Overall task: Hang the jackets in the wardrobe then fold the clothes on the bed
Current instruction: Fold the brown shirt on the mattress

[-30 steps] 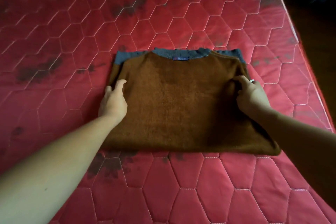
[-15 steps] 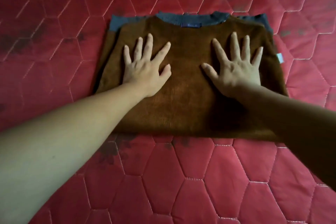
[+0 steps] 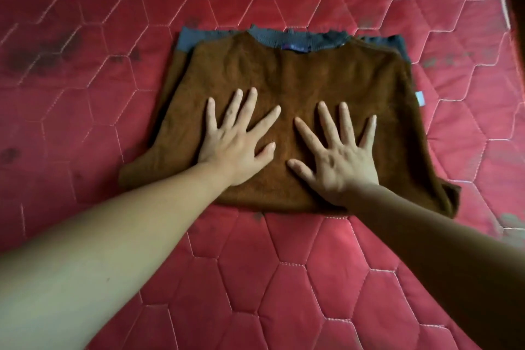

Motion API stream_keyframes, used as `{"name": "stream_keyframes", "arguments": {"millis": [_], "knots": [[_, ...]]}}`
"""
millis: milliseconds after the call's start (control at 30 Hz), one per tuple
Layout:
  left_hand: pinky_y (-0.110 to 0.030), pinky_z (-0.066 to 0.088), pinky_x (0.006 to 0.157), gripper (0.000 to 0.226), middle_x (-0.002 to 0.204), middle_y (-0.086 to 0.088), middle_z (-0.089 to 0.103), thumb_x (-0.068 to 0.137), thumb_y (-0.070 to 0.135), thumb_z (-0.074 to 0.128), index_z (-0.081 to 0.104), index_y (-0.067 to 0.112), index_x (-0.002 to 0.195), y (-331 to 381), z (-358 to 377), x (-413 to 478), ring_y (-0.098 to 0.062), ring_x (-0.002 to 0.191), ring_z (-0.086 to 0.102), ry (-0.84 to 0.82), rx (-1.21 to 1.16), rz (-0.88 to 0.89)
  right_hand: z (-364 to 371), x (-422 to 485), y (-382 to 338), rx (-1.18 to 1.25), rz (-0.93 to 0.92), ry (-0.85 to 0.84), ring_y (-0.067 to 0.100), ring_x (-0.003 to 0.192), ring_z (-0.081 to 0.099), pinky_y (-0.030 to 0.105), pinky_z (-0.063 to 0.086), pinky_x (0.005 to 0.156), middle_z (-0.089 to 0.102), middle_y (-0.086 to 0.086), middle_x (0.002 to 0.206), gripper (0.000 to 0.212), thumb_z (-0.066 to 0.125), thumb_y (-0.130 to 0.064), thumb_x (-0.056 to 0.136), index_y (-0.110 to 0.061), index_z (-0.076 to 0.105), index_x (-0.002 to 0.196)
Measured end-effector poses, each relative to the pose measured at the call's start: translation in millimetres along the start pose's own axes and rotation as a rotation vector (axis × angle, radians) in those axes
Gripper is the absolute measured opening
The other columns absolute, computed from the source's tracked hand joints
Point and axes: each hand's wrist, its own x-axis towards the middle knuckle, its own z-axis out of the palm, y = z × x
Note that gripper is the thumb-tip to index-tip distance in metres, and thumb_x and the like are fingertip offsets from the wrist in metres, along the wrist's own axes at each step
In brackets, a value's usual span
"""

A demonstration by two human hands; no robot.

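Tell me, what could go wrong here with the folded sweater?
1. The left hand and right hand press flat on the sweater. If the palms slide, the top layer may drag and bunch.
2. The layers lie uneven: a grey band peeks out at the far edge and a corner juts out near right, so the fold may end up crooked.
3. The mattress shows dark stains that might mark the cloth.

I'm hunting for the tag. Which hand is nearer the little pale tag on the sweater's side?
The right hand: it lies on the sweater half toward the tag; the left hand lies on the other half.
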Motion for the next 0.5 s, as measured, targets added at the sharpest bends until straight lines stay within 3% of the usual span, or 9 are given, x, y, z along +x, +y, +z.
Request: {"name": "stream_keyframes", "arguments": {"millis": [167, 267, 367, 500], "knots": [[-0.062, 0.005, 0.12, 0.067, 0.169, -0.005, -0.001, 0.096, 0.064, 0.022, 0.006, 0.044, 0.158, -4.0, -15.9, -13.8, -0.024, 0.155, -0.002, -0.065, -0.041, -0.042, -13.3, -15.5, 7.6, 0.061, 0.105, -0.037, 0.028, 0.156, 0.001, 0.075, 0.0, 0.114, 0.012, 0.002, 0.169, 0.073, 0.014, -0.079, 0.095, -0.043, 0.016, 0.158], [-0.059, 0.008, 0.121, 0.065, 0.169, -0.003, 0.005, 0.096, 0.062, 0.025, 0.012, 0.044, 0.157, -26.1, -16.3, -39.3, -0.026, 0.155, 0.003, -0.042, -0.096, -0.279, -12.8, -38.2, 37.0, 0.079, 0.257, -0.046, 0.026, 0.156, 0.002, 0.075, 0.006, 0.115, 0.012, -0.001, 0.169, 0.074, 0.014, -0.079, 0.095, -0.043, 0.014, 0.159], [-0.067, 0.012, 0.118, 0.068, 0.168, -0.006, 0.003, 0.093, 0.07, 0.02, 0.001, 0.05, 0.155, -55.6, -9.1, -56.7, -0.032, 0.154, 0.005, -0.086, -0.171, -0.555, -7.3, -53.9, 72.7, 0.142, 0.455, -0.059, 0.033, 0.155, 0.006, 0.079, 0.012, 0.111, 0.009, 0.0, 0.169, 0.074, 0.015, -0.085, 0.091, -0.052, 0.005, 0.156], [-0.065, 0.013, 0.116, 0.068, 0.168, -0.009, 0.001, 0.092, 0.074, 0.017, -0.004, 0.052, 0.153, -60.1, -4.6, -54.3, -0.035, 0.153, 0.005, -0.137, -0.172, -0.584, -6.4, -50.8, 75.6, 0.146, 0.503, -0.081, 0.04, 0.151, 0.014, 0.071, 0.018, 0.113, 0.008, 0.01, 0.168, 0.075, 0.016, -0.087, 0.089, -0.054, 0.002, 0.154]]}}
